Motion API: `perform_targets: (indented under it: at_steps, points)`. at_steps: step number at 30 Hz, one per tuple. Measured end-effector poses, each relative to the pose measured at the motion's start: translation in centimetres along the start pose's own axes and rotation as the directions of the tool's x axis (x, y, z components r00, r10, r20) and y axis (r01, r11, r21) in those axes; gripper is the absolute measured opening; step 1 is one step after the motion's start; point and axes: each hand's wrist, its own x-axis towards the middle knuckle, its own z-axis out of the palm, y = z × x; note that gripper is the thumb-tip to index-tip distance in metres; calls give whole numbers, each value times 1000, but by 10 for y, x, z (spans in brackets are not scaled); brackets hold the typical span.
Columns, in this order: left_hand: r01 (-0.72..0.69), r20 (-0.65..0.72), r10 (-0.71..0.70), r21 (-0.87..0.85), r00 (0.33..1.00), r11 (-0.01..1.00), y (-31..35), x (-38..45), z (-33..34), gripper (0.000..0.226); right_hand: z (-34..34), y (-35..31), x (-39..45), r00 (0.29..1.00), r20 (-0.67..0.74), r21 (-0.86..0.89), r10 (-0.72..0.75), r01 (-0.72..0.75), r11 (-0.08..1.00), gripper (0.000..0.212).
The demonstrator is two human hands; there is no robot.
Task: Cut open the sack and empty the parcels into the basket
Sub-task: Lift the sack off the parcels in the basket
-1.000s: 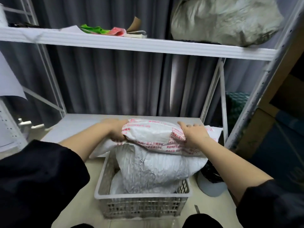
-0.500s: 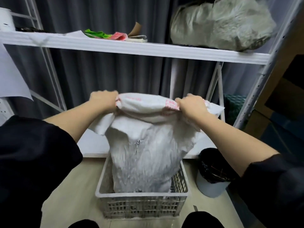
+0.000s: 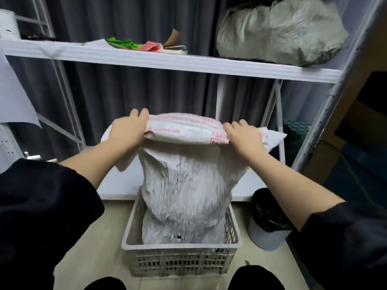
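The folded top edge of the white sack [image 3: 184, 174] (red print along it) is gripped at one end by the left hand [image 3: 127, 130] and at the other by the right hand [image 3: 244, 136]. The sack is held upright, its lower end down inside the grey basket [image 3: 180, 248] on the floor. A black-lined bin [image 3: 268, 222] is seen just right of the basket.

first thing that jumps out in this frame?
The white woven sack with red print, held upright over the grey plastic basket on the floor, its lower end down inside. Both hands have a grip on its upper end: left hand at the left corner, right hand at the right. Next, the bulky grey bag on the upper shelf, top right.
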Motion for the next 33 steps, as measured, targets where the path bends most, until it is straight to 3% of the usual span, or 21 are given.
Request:
perform_targets:
  at_steps: [2,4,7,10,14,17,19,21,24,26,27,29,30,33]
  points:
    - [-64,186,69,-33,980,997,-3,-5,2,52,5,-1,-11,998,63,32,-18,16,999,38]
    - [-239,326,242,-48,914,970,-12,-2,-3,72,7,2,-15,996,90,29,-1,-2,1000,39]
    - [-386,333,368,-14,868,922,-16,4,-16,73,16,4,-18,998,63,18,-6,5,1000,41]
    - [-294,380,305,-89,873,952,-5,16,-13,74,24,1,-19,999,-5,24,-34,34,999,41]
    - [-145,584,244,-211,774,967,17,18,13,120,40,-1,-27,986,-159,99,-58,74,992,34]
    - [-114,597,208,-192,775,975,32,11,42,131,51,-3,-35,969,-244,180,-49,95,979,27]
    - [-104,555,179,-164,812,981,44,4,60,115,53,-4,-37,965,-258,225,-54,114,968,29]
    - [-113,471,164,-136,867,984,52,0,75,77,58,1,-39,967,-217,275,-132,190,943,36]
    - [-154,339,148,-10,929,988,56,3,86,44,58,13,-40,929,77,384,-363,308,871,70]
    - [-196,257,171,71,951,978,56,8,92,42,50,18,-35,866,303,433,-398,247,867,88]
    - [-231,214,206,96,955,968,56,9,95,41,48,18,-30,857,354,444,-374,198,874,86]
    - [-345,88,336,120,938,931,54,10,101,40,46,17,-17,866,404,480,-295,75,874,72]
    - [-424,-1,427,129,904,897,52,10,103,44,50,17,-13,860,438,487,-262,18,873,75]
    - [-651,-150,674,177,723,738,43,8,110,50,68,13,-7,764,612,426,-204,-102,899,125]
